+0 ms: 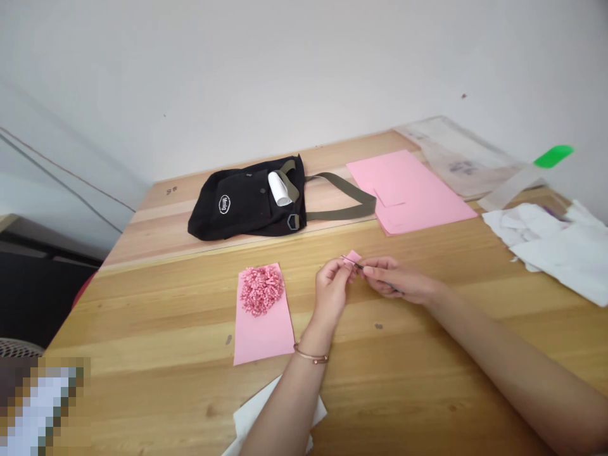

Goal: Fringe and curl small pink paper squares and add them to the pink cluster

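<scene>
My left hand [332, 285] pinches a small pink paper piece [353, 256] above the wooden table [166, 354]. Its wrist wears a thin bracelet. My right hand [399, 282] is closed round a thin dark tool [361, 266] whose tip meets the pink piece. To the left lies a pink paper sheet [263, 332] with a heap of small pink curled paper bits [261, 290] on its far end.
A black shoulder bag [247, 202] with an olive strap and a white roll lies at the back. A stack of pink paper [408, 190] sits at the back right, white sheets [555, 244] at the right edge, white paper [256, 415] under my left forearm.
</scene>
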{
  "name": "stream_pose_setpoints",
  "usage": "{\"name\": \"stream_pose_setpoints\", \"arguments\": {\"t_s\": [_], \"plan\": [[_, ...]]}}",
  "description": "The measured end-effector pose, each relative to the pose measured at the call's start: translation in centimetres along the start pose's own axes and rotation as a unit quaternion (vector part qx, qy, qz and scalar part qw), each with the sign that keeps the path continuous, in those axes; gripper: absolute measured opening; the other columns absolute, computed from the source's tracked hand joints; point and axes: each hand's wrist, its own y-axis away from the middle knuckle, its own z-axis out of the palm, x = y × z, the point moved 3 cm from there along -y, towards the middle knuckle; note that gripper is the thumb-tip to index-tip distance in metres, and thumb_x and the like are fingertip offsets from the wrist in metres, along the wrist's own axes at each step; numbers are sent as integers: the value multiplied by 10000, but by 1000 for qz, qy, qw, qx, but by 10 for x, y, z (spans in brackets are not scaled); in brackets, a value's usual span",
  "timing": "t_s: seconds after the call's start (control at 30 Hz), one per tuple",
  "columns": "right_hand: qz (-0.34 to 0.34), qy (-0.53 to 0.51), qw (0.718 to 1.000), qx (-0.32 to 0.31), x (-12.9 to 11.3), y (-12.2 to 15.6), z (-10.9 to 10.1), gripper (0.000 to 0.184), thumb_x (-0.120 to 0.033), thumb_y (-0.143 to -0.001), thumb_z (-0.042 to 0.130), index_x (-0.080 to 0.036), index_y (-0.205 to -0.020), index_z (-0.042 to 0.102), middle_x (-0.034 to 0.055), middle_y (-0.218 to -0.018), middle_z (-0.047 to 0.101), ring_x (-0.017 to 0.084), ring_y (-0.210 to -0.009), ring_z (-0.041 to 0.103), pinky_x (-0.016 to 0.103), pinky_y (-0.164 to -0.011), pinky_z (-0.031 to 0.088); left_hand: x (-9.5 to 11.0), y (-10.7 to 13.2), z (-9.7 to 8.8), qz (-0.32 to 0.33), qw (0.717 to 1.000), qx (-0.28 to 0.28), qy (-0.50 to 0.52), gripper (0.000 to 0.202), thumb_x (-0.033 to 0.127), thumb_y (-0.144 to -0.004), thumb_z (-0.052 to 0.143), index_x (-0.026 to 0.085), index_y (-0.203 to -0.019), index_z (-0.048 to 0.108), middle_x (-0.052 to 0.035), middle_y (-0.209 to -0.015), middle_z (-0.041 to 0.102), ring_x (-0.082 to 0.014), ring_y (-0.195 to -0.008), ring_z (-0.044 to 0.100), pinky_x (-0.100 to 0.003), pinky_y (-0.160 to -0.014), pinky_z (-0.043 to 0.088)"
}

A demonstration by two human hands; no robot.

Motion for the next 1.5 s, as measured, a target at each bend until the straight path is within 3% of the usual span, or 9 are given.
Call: {"name": "stream_pose_setpoints", "arguments": {"t_s": [1.1, 1.5], "plan": [[10, -17, 1000, 17, -2, 1, 0, 335, -477, -758, 606, -153, -748, 524, -101, -463, 268, 22, -382, 130, 180, -343, 58, 0, 0, 0, -5, 1000, 7, 5, 194, 274, -692, 616, 144, -558, 562, 11, -557, 555, -77, -535, 454, -216, -572, 370], [13, -6, 1000, -3, -2, 1, -1, 335, -483, -769, 596, -155, -810, 540, -102, -463, 267, 24, -383, 128, 176, -344, 59, 0, 0, -2, -7, 1000, 18, 7, 159, 260, -672, 626, 144, -579, 569, 21, -556, 524, -72, -546, 440, -205, -581, 369]]}}
